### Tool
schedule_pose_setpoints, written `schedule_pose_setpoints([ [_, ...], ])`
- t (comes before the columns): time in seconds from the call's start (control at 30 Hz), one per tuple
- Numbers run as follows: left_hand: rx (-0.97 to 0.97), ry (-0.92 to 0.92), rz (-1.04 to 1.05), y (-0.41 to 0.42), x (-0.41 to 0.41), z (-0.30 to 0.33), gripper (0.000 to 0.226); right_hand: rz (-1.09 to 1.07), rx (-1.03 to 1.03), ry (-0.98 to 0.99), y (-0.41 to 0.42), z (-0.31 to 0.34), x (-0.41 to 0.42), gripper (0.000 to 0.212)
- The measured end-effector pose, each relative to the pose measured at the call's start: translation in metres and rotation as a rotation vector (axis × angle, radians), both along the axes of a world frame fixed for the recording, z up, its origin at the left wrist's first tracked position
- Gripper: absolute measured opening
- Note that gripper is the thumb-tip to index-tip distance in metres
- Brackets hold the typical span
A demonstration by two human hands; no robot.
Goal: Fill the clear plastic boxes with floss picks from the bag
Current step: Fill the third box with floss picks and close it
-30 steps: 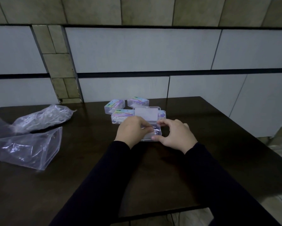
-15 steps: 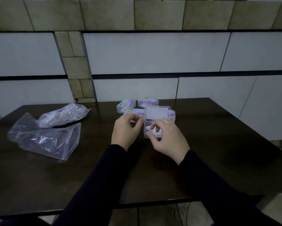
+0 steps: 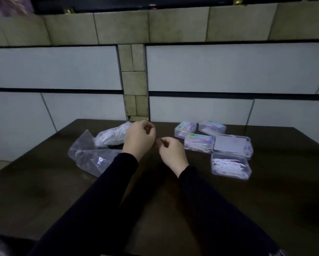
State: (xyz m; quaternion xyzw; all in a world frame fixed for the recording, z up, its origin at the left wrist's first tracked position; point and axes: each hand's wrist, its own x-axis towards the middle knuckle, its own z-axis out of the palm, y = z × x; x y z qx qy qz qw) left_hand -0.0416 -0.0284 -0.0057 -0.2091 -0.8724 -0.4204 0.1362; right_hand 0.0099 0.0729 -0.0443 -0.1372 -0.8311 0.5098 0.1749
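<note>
Dark wooden table (image 3: 173, 218) fills the lower view, its far edge against a tiled wall (image 3: 210, 71).

Two forearms in black sleeves (image 3: 103, 191) reach forward over the table's middle, side by side, hands raised just above the top.

Crumpled clear plastic bag (image 3: 92, 156) lies on the table's far left part; beside it, toward the wall, a second bag (image 3: 112, 136) bulges with white floss picks.

Left hand (image 3: 139, 138): back toward camera, fingers curled inward, thumb near the fingertips. It sits in front of the floss-pick bag's right end; whether it touches the bag, cannot tell. Nothing visible in its grasp.

Right hand (image 3: 170, 151): just right of the left hand, almost touching it, fingers loosely curled, tips drawn toward the thumb. Whether something thin is pinched there, cannot tell.

On the table's far right part, a cluster of clear plastic boxes. The nearest, an open box (image 3: 230, 168), holds a heap of white floss picks; its lid (image 3: 231, 145) lies back flat behind it. Three closed boxes with coloured labels stand beyond: one (image 3: 198, 143) touching the lid's left side, two more (image 3: 185, 129) (image 3: 212, 127) nearer the wall. The open box lies well right of the right hand, clear of both hands' fingers.
</note>
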Motion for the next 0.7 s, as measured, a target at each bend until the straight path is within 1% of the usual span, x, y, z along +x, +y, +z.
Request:
schedule_pose_setpoints([
  [0.07,-0.087,0.093,0.021,-0.007,-0.017,-0.001,0.014,-0.030,-0.200,-0.006,-0.009,-0.001,-0.025,0.026],
  [0.13,-0.154,0.129,0.003,-0.010,-0.028,-0.003,0.016,-0.040,-0.424,0.006,-0.014,-0.001,-0.041,0.026],
  [0.2,-0.240,0.162,-0.018,-0.011,-0.039,-0.008,0.022,-0.042,-0.566,0.012,-0.017,0.001,-0.055,0.027],
  [0.3,-0.360,0.179,-0.021,-0.014,-0.052,-0.012,0.029,-0.034,-0.626,-0.038,-0.019,0.003,-0.073,0.026],
  [0.4,-0.416,0.179,0.005,-0.018,-0.063,-0.014,0.035,-0.001,-0.698,-0.109,-0.019,0.004,-0.086,0.023],
  [0.57,-0.414,0.185,0.023,-0.020,-0.075,-0.016,0.031,0.055,-0.882,-0.144,-0.011,0.005,-0.097,0.021],
  [0.7,-0.363,0.198,0.013,-0.024,-0.080,-0.017,0.023,0.127,-0.998,-0.147,-0.011,-0.001,-0.107,0.022],
])
